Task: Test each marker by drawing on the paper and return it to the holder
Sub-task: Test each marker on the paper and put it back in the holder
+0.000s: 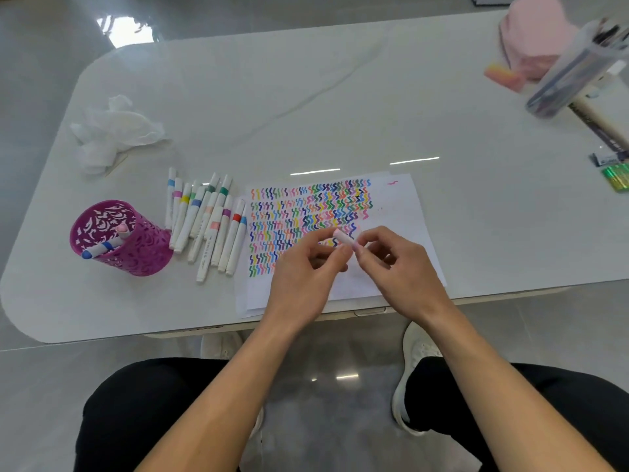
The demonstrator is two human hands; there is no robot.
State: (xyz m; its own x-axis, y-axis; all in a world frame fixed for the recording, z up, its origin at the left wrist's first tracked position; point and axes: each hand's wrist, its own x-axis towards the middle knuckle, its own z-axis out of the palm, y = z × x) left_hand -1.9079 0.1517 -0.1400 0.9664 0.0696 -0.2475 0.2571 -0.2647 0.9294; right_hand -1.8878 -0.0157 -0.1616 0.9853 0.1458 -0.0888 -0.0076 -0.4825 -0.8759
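A white sheet of paper [405, 212] covered with rows of coloured squiggles lies at the table's front edge. Above it both hands hold one pink-and-white marker [343, 237]. My left hand [306, 267] pinches it from the left, my right hand [394, 264] grips its right end. Whether the cap is on or off is hidden by the fingers. A purple openwork holder [136, 247] stands at the left with two markers in it, one blue [100, 248] and one pink [122, 229]. Several white markers with coloured bands [207, 223] lie between holder and paper.
Crumpled white tissue [112, 131] lies at the back left. At the far right are a pink object [534, 35], a clear jar of pens [571, 73], a pink eraser [502, 76] and small packets [616, 177]. The table's front edge runs just below the paper.
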